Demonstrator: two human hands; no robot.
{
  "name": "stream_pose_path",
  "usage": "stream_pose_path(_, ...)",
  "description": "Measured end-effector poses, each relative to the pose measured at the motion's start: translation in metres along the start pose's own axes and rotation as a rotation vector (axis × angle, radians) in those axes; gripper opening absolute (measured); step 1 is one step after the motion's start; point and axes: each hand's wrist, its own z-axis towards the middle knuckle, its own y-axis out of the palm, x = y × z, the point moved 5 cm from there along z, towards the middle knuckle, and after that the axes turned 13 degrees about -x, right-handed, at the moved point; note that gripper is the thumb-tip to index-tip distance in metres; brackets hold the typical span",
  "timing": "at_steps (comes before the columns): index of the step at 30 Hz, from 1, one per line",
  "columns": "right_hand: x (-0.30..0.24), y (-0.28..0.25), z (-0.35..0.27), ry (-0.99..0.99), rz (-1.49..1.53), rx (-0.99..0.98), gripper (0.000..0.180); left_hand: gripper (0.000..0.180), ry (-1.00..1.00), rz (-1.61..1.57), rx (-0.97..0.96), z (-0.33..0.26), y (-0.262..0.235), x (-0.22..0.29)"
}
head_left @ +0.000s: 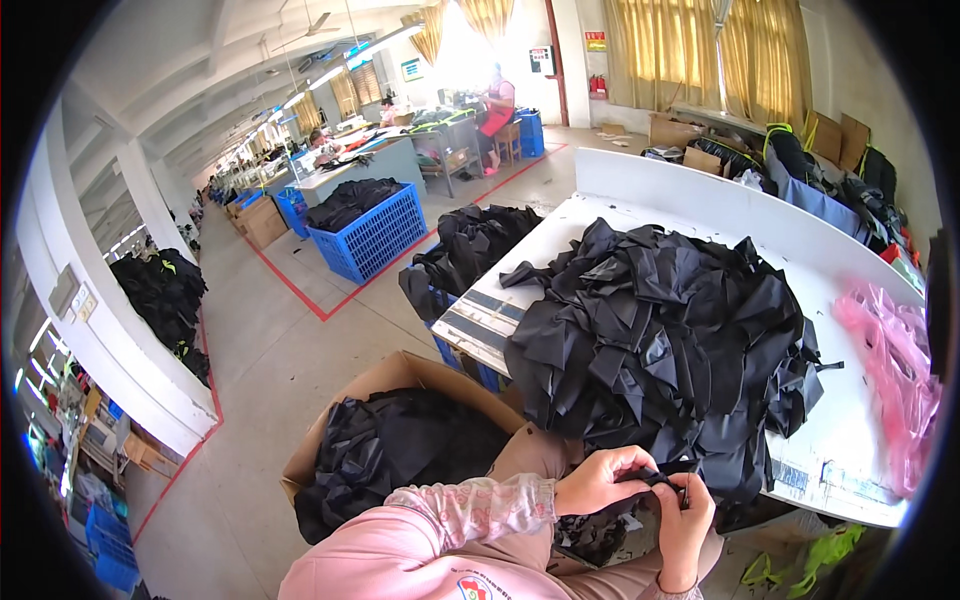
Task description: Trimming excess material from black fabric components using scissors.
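Observation:
Over my lap, my left hand (603,482) pinches a small black fabric piece (656,477) between thumb and fingers. Close beside it, my right hand (686,530) is closed at the other end of the same piece, thumb and forefinger together. A thin dark sliver shows at the right fingertips; what it is cannot be made out. Just beyond both hands, a large heap of black fabric pieces (660,340) covers much of the white table (800,455) and hangs over its near edge. At my left, a cardboard box (420,370) holds more black fabric.
A pink plastic bag (885,370) lies at the table's right. Blue crates (370,245) of black fabric stand on the floor (260,370) beyond the box. Dark scraps and bright green strips (825,560) lie below the table. Farther off, people work at tables.

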Motion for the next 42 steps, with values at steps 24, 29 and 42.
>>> stream_pose_path(24, -0.003, 0.006, -0.008, -0.152, 0.117, -0.174, 0.014, 0.013, -0.100, -0.774, -0.120, -0.010, 0.008, -0.024)
stream_pose_path(29, 0.007, 0.009, -0.008, -0.123, 0.169, -0.181, 0.012, 0.013, -0.144, -0.760, -0.045, -0.011, 0.012, -0.030)
stream_pose_path(42, 0.017, 0.010, -0.007, 0.029, 0.280, -0.166, 0.012, 0.015, -0.101, -0.374, -0.066, -0.013, 0.004, -0.027)
